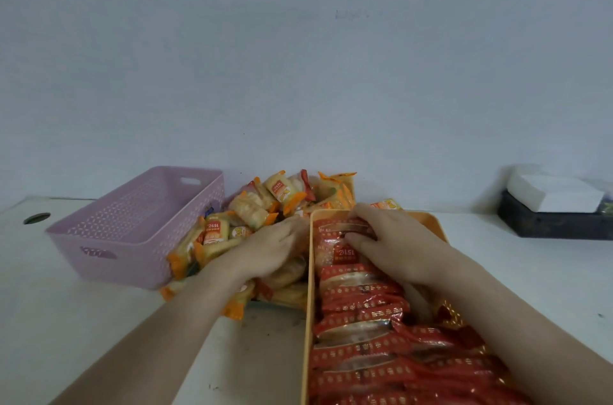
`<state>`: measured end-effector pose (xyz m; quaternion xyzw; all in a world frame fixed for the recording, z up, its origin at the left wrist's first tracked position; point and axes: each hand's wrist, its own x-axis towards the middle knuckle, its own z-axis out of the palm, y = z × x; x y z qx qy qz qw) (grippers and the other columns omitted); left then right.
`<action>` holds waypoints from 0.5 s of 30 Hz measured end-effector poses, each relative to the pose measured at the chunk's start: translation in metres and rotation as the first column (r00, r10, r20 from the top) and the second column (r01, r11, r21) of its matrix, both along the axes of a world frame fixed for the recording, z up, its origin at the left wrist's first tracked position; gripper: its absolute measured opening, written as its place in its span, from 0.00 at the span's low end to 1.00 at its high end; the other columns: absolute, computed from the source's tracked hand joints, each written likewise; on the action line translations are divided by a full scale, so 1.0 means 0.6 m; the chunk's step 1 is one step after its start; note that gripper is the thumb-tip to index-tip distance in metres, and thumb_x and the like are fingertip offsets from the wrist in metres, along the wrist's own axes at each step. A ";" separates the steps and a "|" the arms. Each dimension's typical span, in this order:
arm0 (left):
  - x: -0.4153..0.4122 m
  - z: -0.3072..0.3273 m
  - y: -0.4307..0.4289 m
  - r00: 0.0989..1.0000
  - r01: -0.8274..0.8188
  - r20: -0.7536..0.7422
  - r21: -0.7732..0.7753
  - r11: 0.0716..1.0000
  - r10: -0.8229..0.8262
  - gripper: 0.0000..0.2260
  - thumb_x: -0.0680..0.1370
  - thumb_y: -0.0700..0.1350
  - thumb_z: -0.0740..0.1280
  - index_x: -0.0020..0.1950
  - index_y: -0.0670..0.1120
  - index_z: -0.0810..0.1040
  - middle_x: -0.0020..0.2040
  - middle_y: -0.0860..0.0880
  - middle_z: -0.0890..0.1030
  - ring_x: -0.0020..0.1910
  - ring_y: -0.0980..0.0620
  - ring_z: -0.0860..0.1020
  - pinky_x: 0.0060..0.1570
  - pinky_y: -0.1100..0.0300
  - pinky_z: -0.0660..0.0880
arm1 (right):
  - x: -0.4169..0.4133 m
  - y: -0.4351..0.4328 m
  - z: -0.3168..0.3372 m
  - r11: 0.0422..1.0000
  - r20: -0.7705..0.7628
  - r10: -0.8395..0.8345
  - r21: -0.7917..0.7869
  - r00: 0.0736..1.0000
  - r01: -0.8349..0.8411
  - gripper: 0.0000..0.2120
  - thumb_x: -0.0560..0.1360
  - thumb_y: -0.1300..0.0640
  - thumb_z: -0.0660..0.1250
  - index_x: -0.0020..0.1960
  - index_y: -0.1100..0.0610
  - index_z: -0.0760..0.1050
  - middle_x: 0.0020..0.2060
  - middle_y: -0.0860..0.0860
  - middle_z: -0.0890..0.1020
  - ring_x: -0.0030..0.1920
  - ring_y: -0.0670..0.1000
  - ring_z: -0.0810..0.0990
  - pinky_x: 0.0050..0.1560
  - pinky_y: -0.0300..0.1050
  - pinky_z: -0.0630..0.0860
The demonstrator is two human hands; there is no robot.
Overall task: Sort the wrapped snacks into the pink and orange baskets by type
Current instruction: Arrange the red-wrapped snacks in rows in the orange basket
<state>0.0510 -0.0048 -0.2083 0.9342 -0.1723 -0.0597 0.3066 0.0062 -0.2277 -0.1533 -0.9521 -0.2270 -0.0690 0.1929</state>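
Note:
An orange basket (310,275) on the right holds a row of several red-wrapped snacks (361,315). My right hand (394,238) lies on the far end of that row, fingers curled on a red packet. A heap of orange-and-yellow wrapped snacks (262,205) lies between the two baskets. My left hand (272,248) rests palm down on this heap, beside the orange basket's left wall; what its fingers hold is hidden. The pink basket (109,238) stands at the left with nothing visible inside.
A dark box with a white block on top (557,208) sits at the far right against the wall. A round hole (36,218) is in the white table at the far left. The wall runs close behind the baskets.

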 end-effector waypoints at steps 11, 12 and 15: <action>0.120 0.049 0.071 0.863 -0.501 0.080 0.263 0.825 0.499 0.23 0.79 0.53 0.60 0.70 0.42 0.67 0.66 0.41 0.76 0.63 0.40 0.74 0.56 0.55 0.71 | 0.007 -0.007 0.052 0.954 -0.047 -0.108 0.277 0.993 0.117 0.18 0.75 0.49 0.61 0.36 0.60 0.79 0.32 0.56 0.80 0.32 0.49 0.75 0.40 0.49 0.73; 0.130 0.047 0.071 0.860 -0.496 0.003 0.247 0.833 0.511 0.25 0.77 0.55 0.63 0.69 0.41 0.67 0.65 0.41 0.76 0.63 0.40 0.74 0.55 0.56 0.71 | 0.020 -0.005 0.067 0.946 -0.009 -0.122 0.303 0.993 0.119 0.15 0.75 0.52 0.62 0.37 0.60 0.80 0.32 0.56 0.81 0.32 0.47 0.75 0.38 0.48 0.73; 0.150 0.039 0.082 0.829 -0.548 0.038 0.262 0.795 0.559 0.36 0.67 0.60 0.70 0.68 0.43 0.68 0.62 0.42 0.76 0.61 0.40 0.74 0.55 0.54 0.72 | 0.078 0.013 0.107 0.963 -0.059 -0.102 0.243 0.993 0.113 0.09 0.75 0.58 0.63 0.44 0.56 0.82 0.36 0.47 0.83 0.40 0.47 0.80 0.41 0.42 0.74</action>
